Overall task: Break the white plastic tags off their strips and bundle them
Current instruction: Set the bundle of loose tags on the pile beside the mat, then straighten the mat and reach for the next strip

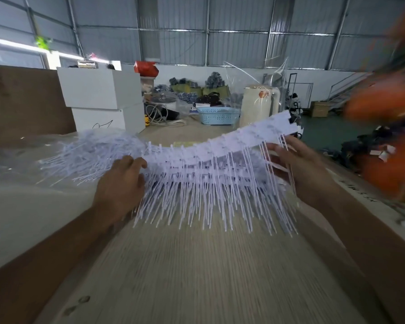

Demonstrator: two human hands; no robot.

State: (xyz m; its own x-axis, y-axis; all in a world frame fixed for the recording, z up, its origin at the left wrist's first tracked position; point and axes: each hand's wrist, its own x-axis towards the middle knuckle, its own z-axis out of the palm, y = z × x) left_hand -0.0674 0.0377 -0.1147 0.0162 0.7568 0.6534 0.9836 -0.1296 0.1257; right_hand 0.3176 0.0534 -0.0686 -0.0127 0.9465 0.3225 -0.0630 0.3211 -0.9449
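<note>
A long strip of white plastic tags (211,155) arches above the table, its thin tails hanging down like a fringe. My left hand (121,183) grips the strip's left end with thumb on top. My right hand (299,164) holds the strip near its right part, fingers among the hanging tails; the strip's end sticks out past it to the upper right. A loose pile of white tags (89,150) lies on clear plastic sheeting at the left, behind my left hand. The view is motion-blurred.
The wooden table (197,265) stretches below the strip. White boxes (103,99) stand at the back left, a blue basket (218,115) and a cream kettle (257,106) at the back. Orange garments (388,127) pile up on the right edge.
</note>
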